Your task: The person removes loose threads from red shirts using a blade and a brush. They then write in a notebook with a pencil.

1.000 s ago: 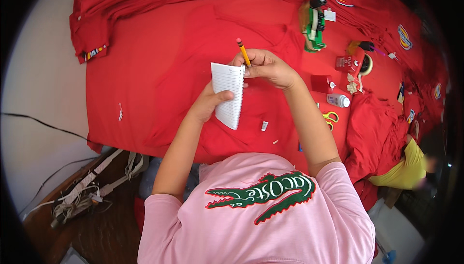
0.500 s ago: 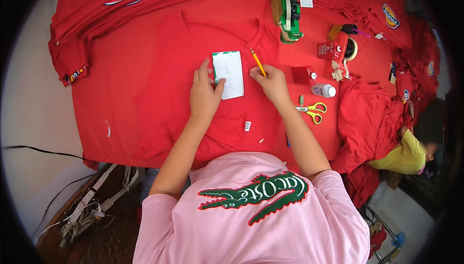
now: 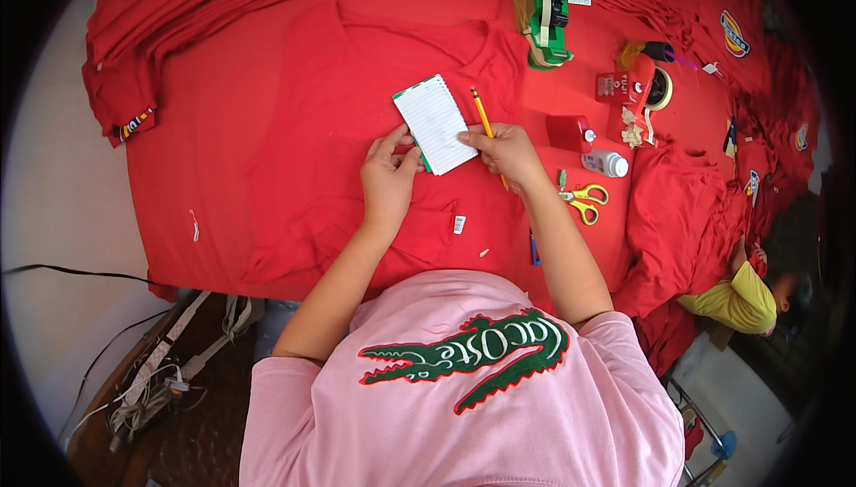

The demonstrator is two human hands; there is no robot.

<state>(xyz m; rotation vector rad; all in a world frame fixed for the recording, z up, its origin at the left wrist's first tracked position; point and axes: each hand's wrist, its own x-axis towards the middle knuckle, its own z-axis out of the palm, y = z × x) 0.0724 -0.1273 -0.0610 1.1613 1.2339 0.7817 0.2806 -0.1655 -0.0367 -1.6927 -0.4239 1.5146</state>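
Note:
A small white lined notepad with a green back lies tilted on a flat red shirt on the table. My left hand pinches its lower left edge. My right hand holds a yellow pencil pointing away from me, and its fingers touch the pad's right edge. A small white barcode tag sits on the shirt just below my hands.
Right of my hands lie yellow-handled scissors, a small white bottle, a red box and a tape roll. A green tape dispenser stands at the back. Folded red shirts pile up at right. Straps and cables lie on the floor at lower left.
The notepad was held up in the air by my left hand; it has come down flat onto the red shirt, and both hands now rest at its edges.

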